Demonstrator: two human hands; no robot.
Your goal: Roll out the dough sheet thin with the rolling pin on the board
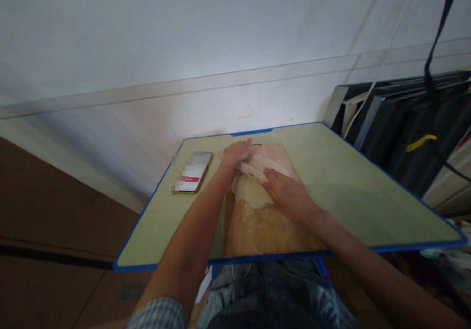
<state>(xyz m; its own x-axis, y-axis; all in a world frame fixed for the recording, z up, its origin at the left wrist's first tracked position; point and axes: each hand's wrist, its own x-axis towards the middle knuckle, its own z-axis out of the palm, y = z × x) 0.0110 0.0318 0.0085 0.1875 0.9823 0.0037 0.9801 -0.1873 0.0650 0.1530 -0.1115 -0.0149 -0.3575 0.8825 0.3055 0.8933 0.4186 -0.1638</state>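
A thin, flattened sheet of pale dough [252, 195] with ragged edges lies on a wooden cutting board [265, 231]. Across the dough, slanting down to the right, lies a pale rolling pin [253, 171]. My left hand [236, 153] is over its far left end, fingers pointing right. My right hand [289, 191] closes around the near right end, the thumb and fingers bent against it. Parts of the pin are hidden under both hands. White flour marks the board's surface.
The board sits on a light green table [349, 196] with a blue rim. Left of the board lies a phone [193, 174] with its screen lit. A white wall [235, 88] stands behind the table. Dark flat panels [401, 118] lean at the right, near a hanging black strap [432, 59].
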